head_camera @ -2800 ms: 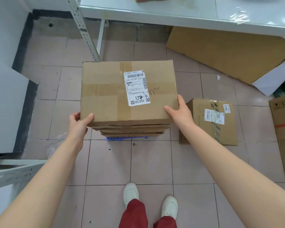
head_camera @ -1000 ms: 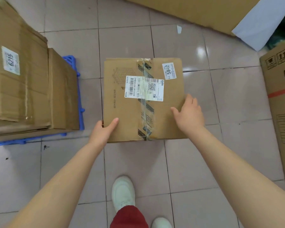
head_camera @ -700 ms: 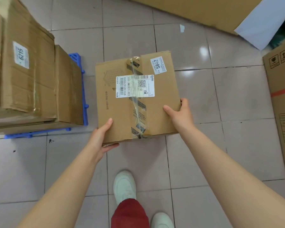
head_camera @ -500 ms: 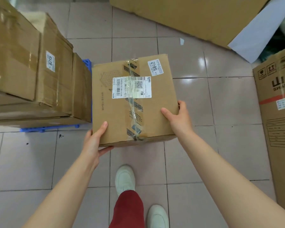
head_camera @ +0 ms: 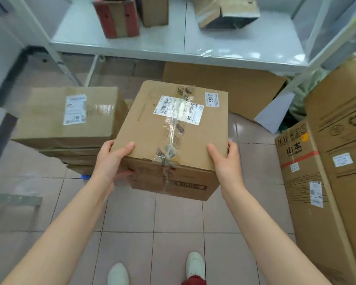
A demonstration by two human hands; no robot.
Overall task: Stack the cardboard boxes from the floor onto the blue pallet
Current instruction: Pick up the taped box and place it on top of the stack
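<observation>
Box up off floor, left hand and right hand clamped on near corners. Stack on blue pallet sits left, nearer left hand.

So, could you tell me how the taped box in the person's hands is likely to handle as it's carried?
The taped box probably stays stiff: its edges look square and the flaps are taped shut. It seems fairly light, since the left hand and right hand hold it at the near corners only. The glossy tape might be slippery; the bare cardboard should grip well.
</observation>
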